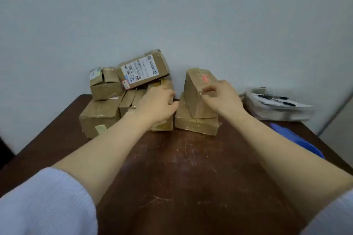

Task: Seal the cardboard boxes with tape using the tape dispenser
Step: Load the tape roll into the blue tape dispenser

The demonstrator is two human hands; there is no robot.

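Cardboard, brown and glossy with old tape, makes up the tilted box [198, 89] that leans on top of a flat box [196, 125] at the far middle of the table [181, 158]. The right hand [223, 99] is at the tilted box's near right edge. Its fingers are curled in tight, with thumb and forefinger pinching at the edge, so the box lies directly under and against the fingertips. Just to the left, across a narrow gap, the left hand [158, 105] lies over the top of an upright box [164, 126]. Its fingers bend over the far side and the thumb is toward the gap, gripping that box from above. Behind and left of this hand more boxes are heaped against the pale wall [172, 15]. Among them, a labelled box [143, 70] with a white shipping sticker lies slanted on top, and a larger box [99, 114] stands at the left end of the heap. Both forearms are bare, with light ribbed sleeves [47, 200] pushed up near the elbows. At the table's right edge a blue plastic object [298, 141] shows partly behind the right forearm; what it is cannot be told. Beyond it sits a blurred stack of papers [280, 110] with dark pens [277, 99] on top.
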